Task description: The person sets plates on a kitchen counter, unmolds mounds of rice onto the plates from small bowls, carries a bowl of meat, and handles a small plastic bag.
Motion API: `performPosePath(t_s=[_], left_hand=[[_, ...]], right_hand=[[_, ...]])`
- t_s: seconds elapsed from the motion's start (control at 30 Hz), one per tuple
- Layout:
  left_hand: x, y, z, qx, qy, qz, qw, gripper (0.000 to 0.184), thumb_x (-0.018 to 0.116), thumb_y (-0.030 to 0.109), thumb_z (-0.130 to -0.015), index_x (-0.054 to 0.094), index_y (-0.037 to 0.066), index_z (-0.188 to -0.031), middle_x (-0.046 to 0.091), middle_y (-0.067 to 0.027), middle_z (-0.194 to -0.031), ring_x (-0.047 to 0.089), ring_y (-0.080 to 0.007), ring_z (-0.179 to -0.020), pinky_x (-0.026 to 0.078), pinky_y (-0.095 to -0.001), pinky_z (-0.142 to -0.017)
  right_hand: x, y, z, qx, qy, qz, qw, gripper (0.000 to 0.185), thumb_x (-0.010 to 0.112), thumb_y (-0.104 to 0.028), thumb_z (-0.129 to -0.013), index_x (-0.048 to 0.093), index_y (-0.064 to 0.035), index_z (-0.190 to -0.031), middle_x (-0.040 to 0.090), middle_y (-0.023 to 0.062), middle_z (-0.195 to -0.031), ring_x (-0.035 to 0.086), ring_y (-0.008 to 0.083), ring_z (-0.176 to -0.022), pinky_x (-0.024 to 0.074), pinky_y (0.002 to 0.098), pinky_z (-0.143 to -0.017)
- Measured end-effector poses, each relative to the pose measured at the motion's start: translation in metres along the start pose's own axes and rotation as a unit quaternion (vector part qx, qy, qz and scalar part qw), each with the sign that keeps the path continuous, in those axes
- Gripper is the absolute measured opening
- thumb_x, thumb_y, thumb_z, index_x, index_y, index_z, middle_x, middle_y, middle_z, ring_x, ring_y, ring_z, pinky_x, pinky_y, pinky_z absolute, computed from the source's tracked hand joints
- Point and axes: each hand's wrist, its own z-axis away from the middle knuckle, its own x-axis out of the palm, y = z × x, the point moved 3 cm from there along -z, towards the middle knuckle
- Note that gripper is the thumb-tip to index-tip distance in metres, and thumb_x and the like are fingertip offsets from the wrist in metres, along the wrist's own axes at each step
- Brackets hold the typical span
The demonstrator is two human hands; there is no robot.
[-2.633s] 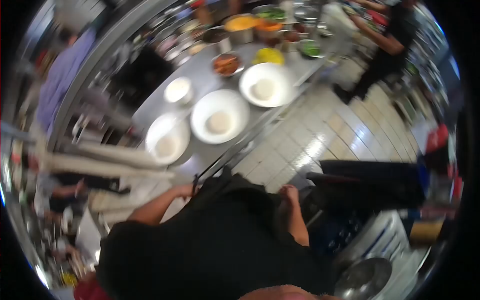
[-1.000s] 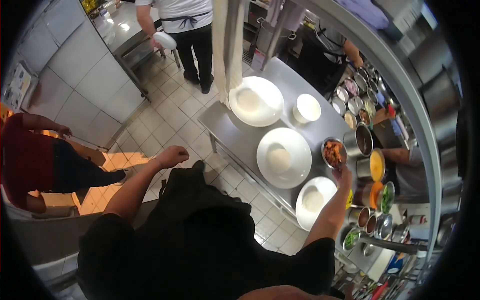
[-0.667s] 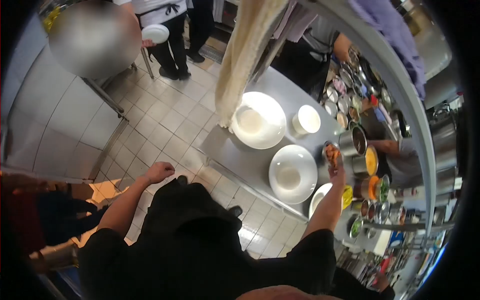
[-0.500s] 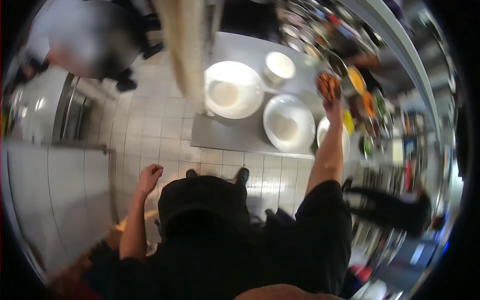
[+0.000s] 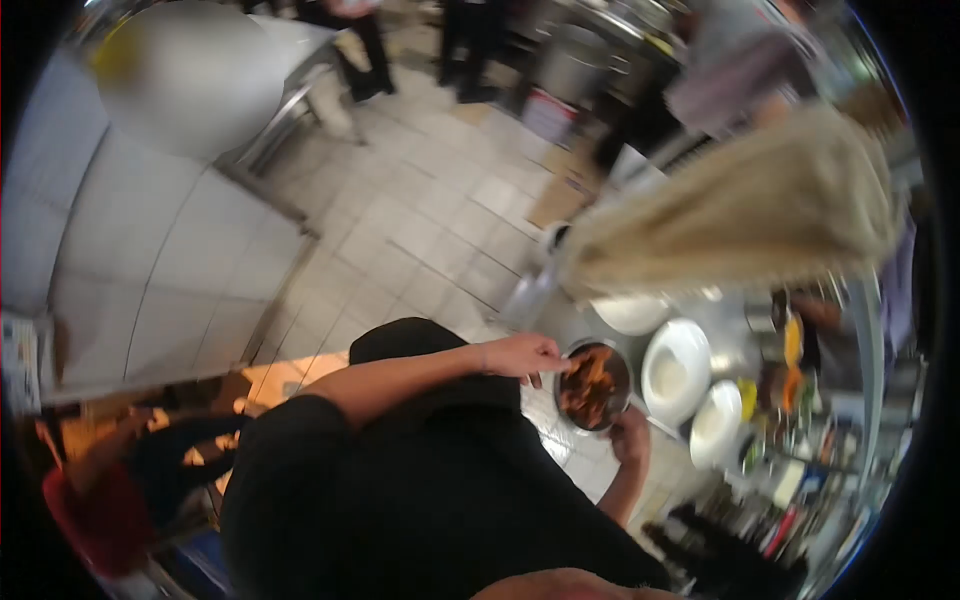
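Left of the wide white bowls [image 5: 692, 345] on the steel counter [image 5: 562, 322], a round metal bowl [image 5: 621, 372] is held up in front of the torso, containing irregular orange-brown food pieces [image 5: 588, 386]; finer detail blurred. Right hand [image 5: 630, 436] grasps the bowl's near right edge, forearm angled up from below. Left hand [image 5: 522, 357] extends rightward, fingers partly curled at the left rim; whether they grip anything cannot be told.

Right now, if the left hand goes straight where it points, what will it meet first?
The left hand would probably meet the metal bowl first, at its rim or the food inside; how high it hangs is unclear.
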Motion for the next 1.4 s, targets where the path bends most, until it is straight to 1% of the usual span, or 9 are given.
performPosePath(t_s=[0.17, 0.33, 0.4, 0.5, 0.63, 0.77, 1.03, 1.2, 1.4], left_hand=[[-0.138, -0.027, 0.035, 0.028, 0.131, -0.229, 0.964, 0.032, 0.067, 0.029, -0.082, 0.055, 0.000, -0.079, 0.060, -0.0108, -0.074, 0.057, -0.0152, -0.067, 0.046, -0.0298, -0.061], [-0.241, 0.006, 0.074, 0.071, 0.238, -0.030, 0.968, 0.021, 0.058, 0.015, -0.078, 0.066, 0.002, -0.093, 0.056, 0.0018, -0.069, 0.051, -0.0078, -0.061, 0.043, -0.0269, -0.055], [-0.298, 0.009, 0.078, 0.064, 0.268, -0.069, 0.959, 0.005, 0.060, 0.006, -0.076, 0.057, 0.003, -0.080, 0.053, -0.0001, -0.071, 0.049, -0.0082, -0.063, 0.043, -0.0247, -0.056], [-0.367, 0.029, 0.082, 0.090, 0.308, -0.076, 0.944, 0.015, 0.059, 0.003, -0.076, 0.046, 0.007, -0.069, 0.047, 0.0019, -0.066, 0.045, -0.0075, -0.058, 0.042, -0.0242, -0.051], [-0.405, 0.047, 0.081, 0.098, 0.318, -0.039, 0.942, 0.016, 0.058, 0.001, -0.078, 0.046, 0.005, -0.068, 0.053, -0.0015, -0.064, 0.051, -0.0087, -0.056, 0.045, -0.0249, -0.051], [-0.410, 0.040, 0.046, 0.071, 0.307, 0.066, 0.947, 0.011, 0.055, -0.002, -0.080, 0.049, 0.006, -0.075, 0.055, -0.0017, -0.072, 0.055, -0.0098, -0.061, 0.049, -0.0259, -0.056], [-0.408, 0.013, 0.017, 0.019, 0.345, 0.097, 0.933, 0.010, 0.056, -0.003, -0.075, 0.051, 0.006, -0.074, 0.053, 0.0011, -0.069, 0.049, -0.0078, -0.059, 0.043, -0.0227, -0.052], [-0.407, 0.019, 0.014, 0.012, 0.364, 0.079, 0.928, 0.010, 0.056, -0.003, -0.075, 0.052, 0.006, -0.073, 0.052, 0.0021, -0.067, 0.047, -0.0068, -0.056, 0.041, -0.0227, -0.049], [-0.443, 0.007, -0.005, 0.013, 0.361, 0.081, 0.929, 0.012, 0.056, -0.003, -0.074, 0.049, 0.006, -0.070, 0.049, 0.0025, -0.065, 0.044, -0.0066, -0.054, 0.039, -0.0243, -0.047]], right_hand=[[0.152, 0.004, -0.086, 0.032, -0.057, 0.011, 0.998, 0.038, 0.056, -0.008, -0.073, 0.057, 0.0035, -0.109, 0.065, 0.0085, -0.088, 0.064, 0.0158, -0.066, 0.0533, 0.0252, -0.051], [0.247, -0.017, -0.180, 0.012, -0.056, 0.063, 0.996, 0.019, 0.058, -0.009, -0.080, 0.060, -0.0002, -0.097, 0.059, 0.0039, -0.080, 0.058, 0.0128, -0.063, 0.0540, 0.0278, -0.054], [0.296, -0.057, -0.187, -0.001, -0.078, -0.021, 0.997, 0.016, 0.062, -0.012, -0.085, 0.057, 0.0007, -0.093, 0.056, 0.0056, -0.079, 0.062, 0.0173, -0.066, 0.0566, 0.0306, -0.058], [0.330, -0.074, -0.211, 0.003, -0.059, -0.125, 0.990, 0.020, 0.064, -0.019, -0.088, 0.056, -0.0031, -0.096, 0.060, 0.0060, -0.086, 0.063, 0.0169, -0.071, 0.0563, 0.0336, -0.067], [0.275, -0.099, -0.219, -0.077, 0.008, -0.097, 0.992, 0.016, 0.062, -0.016, -0.089, 0.055, -0.0065, -0.100, 0.062, 0.0054, -0.091, 0.062, 0.0153, -0.076, 0.0530, 0.0315, -0.069], [0.203, -0.165, -0.257, -0.231, 0.213, -0.149, 0.938, 0.022, 0.057, -0.004, -0.087, 0.053, -0.0026, -0.109, 0.061, 0.0089, -0.099, 0.060, 0.0194, -0.079, 0.0516, 0.0331, -0.070], [0.079, -0.222, -0.343, -0.391, 0.513, -0.230, 0.729, 0.038, 0.057, 0.003, -0.081, 0.051, -0.0004, -0.118, 0.055, 0.0112, -0.109, 0.062, 0.0230, -0.083, 0.0551, 0.0328, -0.065], [0.026, -0.224, -0.337, -0.264, 0.818, 0.128, 0.495, 0.046, 0.061, -0.006, -0.075, 0.051, 0.0026, -0.120, 0.046, 0.0206, -0.127, 0.053, 0.0349, -0.107, 0.0446, 0.0414, -0.092], [-0.029, -0.222, -0.361, -0.117, 0.783, 0.168, 0.587, 0.061, 0.055, -0.015, -0.077, 0.040, -0.0004, -0.134, 0.031, 0.0202, -0.140, 0.049, 0.0385, -0.117, 0.0410, 0.0458, -0.098]])
